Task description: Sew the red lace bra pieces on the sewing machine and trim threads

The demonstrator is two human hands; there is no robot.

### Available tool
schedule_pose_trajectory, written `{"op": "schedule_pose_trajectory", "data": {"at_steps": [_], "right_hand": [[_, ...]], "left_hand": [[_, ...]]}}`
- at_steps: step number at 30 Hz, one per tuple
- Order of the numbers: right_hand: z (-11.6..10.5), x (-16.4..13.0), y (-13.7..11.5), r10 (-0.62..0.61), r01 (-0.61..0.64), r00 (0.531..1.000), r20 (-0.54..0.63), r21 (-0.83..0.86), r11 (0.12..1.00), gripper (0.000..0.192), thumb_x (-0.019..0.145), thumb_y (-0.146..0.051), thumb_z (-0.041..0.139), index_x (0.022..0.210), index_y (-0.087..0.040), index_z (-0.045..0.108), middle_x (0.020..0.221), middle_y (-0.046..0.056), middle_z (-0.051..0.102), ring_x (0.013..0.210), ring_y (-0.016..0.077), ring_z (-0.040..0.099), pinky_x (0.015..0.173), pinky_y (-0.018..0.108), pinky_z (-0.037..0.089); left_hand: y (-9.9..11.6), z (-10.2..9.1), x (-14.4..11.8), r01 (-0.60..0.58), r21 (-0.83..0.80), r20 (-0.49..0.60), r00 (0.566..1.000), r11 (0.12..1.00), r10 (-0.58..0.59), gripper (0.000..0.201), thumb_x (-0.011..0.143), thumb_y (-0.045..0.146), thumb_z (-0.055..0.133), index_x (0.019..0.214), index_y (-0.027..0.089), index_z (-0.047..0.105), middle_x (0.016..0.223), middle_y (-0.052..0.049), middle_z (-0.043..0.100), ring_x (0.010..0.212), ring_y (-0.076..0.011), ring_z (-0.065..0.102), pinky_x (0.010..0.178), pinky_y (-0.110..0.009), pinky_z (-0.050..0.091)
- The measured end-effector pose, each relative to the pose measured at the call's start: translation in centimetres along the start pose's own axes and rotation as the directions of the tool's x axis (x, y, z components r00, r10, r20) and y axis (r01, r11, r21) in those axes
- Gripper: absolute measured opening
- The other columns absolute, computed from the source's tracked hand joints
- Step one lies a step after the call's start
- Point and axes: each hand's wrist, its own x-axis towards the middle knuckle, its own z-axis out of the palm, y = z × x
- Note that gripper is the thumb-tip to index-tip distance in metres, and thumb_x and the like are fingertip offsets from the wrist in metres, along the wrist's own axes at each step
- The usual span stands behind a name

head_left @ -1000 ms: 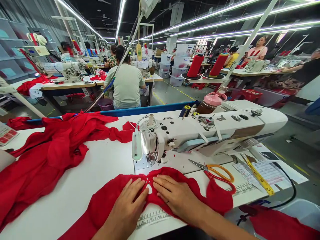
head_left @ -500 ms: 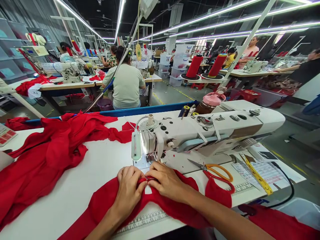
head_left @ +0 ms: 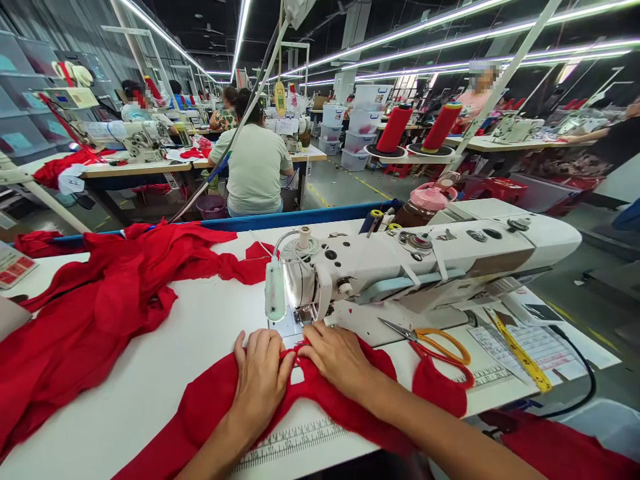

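- I see the white table [head_left: 165, 373] filling the lower frame, with a heap of red cloth [head_left: 95, 300] piled at about nine o'clock from my hands, well apart from them.
- The sewing machine [head_left: 425, 260] lies across the table at one to two o'clock from my hands, its needle end just beyond my fingertips.
- The red fabric piece [head_left: 350, 400] lies flat along the near table edge, running from seven o'clock under both palms out to three o'clock; its upper edge sits right at the needle end at twelve.
- My left hand [head_left: 260, 383] lies palm down on the fabric, fingers extended and close together, pressing rather than gripping.
- My right hand [head_left: 337, 357] lies flat on the fabric just beside the left, fingers stretched toward the needle; I cannot tell whether the fingertips pinch the edge.
- Orange-handled scissors [head_left: 430, 340] lie at three o'clock, beside the fabric's right end.
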Motion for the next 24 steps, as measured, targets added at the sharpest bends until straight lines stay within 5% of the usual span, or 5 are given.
{"op": "schedule_pose_trajectory", "data": {"at_steps": [4, 9, 15, 19, 24], "right_hand": [[0.1, -1.5, 0.0, -0.056, 0.062, 0.995, -0.081, 0.068, 0.996, 0.027, 0.095, -0.004, 0.047, 0.112, -0.019, 0.061, 0.117, 0.011, 0.066, 0.104, 0.0256, 0.059, 0.079, 0.034, 0.051], [0.7, -2.1, 0.4, -0.189, 0.214, 0.976, -0.112, 0.292, 0.932, 0.014, 0.096, -0.013, 0.057, 0.106, -0.019, 0.065, 0.103, 0.004, 0.071, 0.097, 0.0203, 0.063, 0.086, 0.031, 0.051], [0.4, -1.9, 1.8, -0.206, 0.168, 0.976, 0.064, 0.372, 0.913, 0.061, 0.085, -0.049, 0.077, 0.137, -0.023, 0.057, 0.132, 0.007, 0.066, 0.127, 0.0252, 0.054, 0.106, 0.036, 0.045], [-0.8, -2.1, 2.0, -0.105, 0.002, 0.963, 0.250, 0.381, 0.925, 0.090, 0.076, -0.057, 0.081, 0.150, -0.023, 0.043, 0.148, 0.010, 0.053, 0.137, 0.0302, 0.046, 0.111, 0.043, 0.041], [-1.8, -2.0, 2.5, -0.082, -0.101, 0.902, 0.423, 0.393, 0.914, 0.103, 0.076, -0.059, 0.077, 0.159, -0.026, 0.027, 0.161, 0.010, 0.034, 0.147, 0.0343, 0.031, 0.117, 0.050, 0.030]], "left_hand": [[0.4, -0.4, -0.2, -0.001, 0.043, -0.103, 0.995, 0.999, 0.006, 0.014, 0.098, 0.027, 0.054, 0.105, 0.016, 0.057, 0.117, -0.017, 0.056, 0.110, -0.0352, 0.053, 0.096, -0.062, 0.042], [0.8, -0.4, -1.4, -0.184, -0.057, -0.044, 0.982, 0.981, 0.182, 0.024, 0.102, 0.012, 0.036, 0.101, 0.020, 0.058, 0.098, -0.006, 0.064, 0.085, -0.0188, 0.063, 0.071, -0.030, 0.056], [-1.9, -0.7, -2.7, -0.279, -0.080, 0.013, 0.960, 0.957, 0.281, 0.030, 0.101, 0.034, 0.054, 0.128, 0.022, 0.055, 0.128, -0.009, 0.065, 0.118, -0.0275, 0.062, 0.098, -0.047, 0.055], [-3.0, -1.4, -2.7, -0.268, -0.089, 0.065, 0.959, 0.959, 0.274, 0.045, 0.095, 0.038, 0.063, 0.136, 0.024, 0.052, 0.133, -0.008, 0.064, 0.121, -0.0285, 0.061, 0.100, -0.047, 0.055], [-3.7, -1.8, -2.6, -0.272, -0.051, 0.185, 0.943, 0.961, 0.277, 0.056, 0.091, 0.041, 0.068, 0.142, 0.030, 0.049, 0.141, -0.005, 0.060, 0.127, -0.0293, 0.058, 0.105, -0.051, 0.052]]}}
